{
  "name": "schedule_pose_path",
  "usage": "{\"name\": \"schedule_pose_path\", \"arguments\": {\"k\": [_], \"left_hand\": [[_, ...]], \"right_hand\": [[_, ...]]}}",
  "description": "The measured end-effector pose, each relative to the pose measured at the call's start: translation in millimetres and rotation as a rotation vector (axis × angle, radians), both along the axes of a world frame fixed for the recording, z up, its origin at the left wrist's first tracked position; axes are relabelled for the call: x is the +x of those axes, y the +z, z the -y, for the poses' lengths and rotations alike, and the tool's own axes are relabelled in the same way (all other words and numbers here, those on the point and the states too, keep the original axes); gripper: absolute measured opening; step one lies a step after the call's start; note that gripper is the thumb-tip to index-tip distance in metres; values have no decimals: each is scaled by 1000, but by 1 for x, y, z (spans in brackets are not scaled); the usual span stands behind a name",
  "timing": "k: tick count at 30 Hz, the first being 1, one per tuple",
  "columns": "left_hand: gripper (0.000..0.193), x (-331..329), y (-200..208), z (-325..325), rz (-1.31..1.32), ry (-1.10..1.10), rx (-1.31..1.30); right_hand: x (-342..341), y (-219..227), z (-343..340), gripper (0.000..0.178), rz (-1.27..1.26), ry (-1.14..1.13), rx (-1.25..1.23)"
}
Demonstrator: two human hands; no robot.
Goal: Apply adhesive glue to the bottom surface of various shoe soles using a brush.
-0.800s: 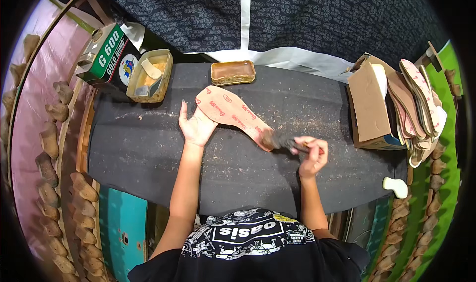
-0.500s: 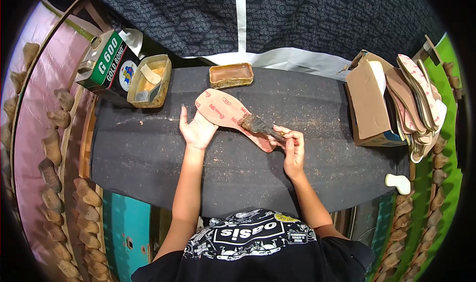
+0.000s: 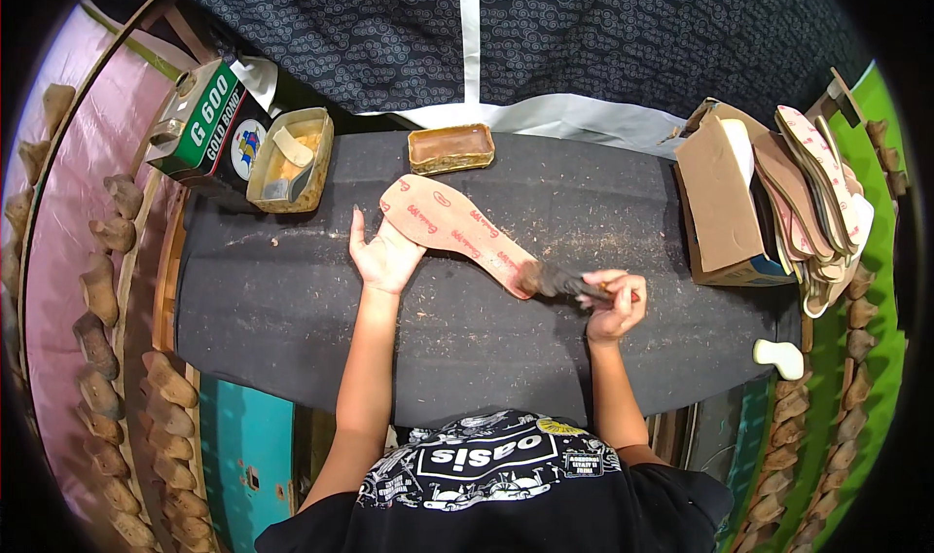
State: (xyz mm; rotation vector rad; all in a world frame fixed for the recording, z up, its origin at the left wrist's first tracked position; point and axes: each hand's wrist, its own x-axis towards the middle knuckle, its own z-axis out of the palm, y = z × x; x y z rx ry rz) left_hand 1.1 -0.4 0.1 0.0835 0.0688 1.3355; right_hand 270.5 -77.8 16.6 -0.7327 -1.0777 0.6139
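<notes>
A pinkish-tan shoe insole (image 3: 455, 227) with red printing lies slantwise over the table, its wide end at the upper left. My left hand (image 3: 387, 258), palm up, bears the wide end; its fingers are hidden beneath and the thumb stands apart. My right hand (image 3: 617, 305) is closed round the handle of a brush (image 3: 564, 283) with dark, clotted bristles. The bristle tip touches the narrow end of the insole, where the surface looks darker.
The dark cloth-covered table (image 3: 467, 349) is strewn with small scraps. At the back stands a shallow tray (image 3: 450, 163) of brown stuff. A tin can (image 3: 209, 130) and a tub with scrapers (image 3: 313, 189) are at left. Rightward are a carton of insoles (image 3: 720, 198) and a white sole-shaped piece (image 3: 779, 358).
My right hand has drawn the brush rightward and slightly down, from the insole's middle to its narrow end. The left hand and the insole have barely moved.
</notes>
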Motion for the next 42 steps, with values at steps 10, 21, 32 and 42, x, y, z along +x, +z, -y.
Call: {"name": "schedule_pose_path", "arguments": {"k": [10, 21, 32, 42], "left_hand": [[70, -1, 1, 0, 13, 1, 4], [66, 3, 3, 2, 15, -22, 25], [63, 2, 1, -1, -52, -33, 12], [62, 3, 0, 1, -17, -26, -24]], "right_hand": [[-4, -2, -10, 9, 58, 145, -193], [-9, 0, -8, 20, -31, 134, -119], [-6, -1, -15, 24, 78, 51, -203], [-1, 4, -11, 24, -163, 95, -244]]}}
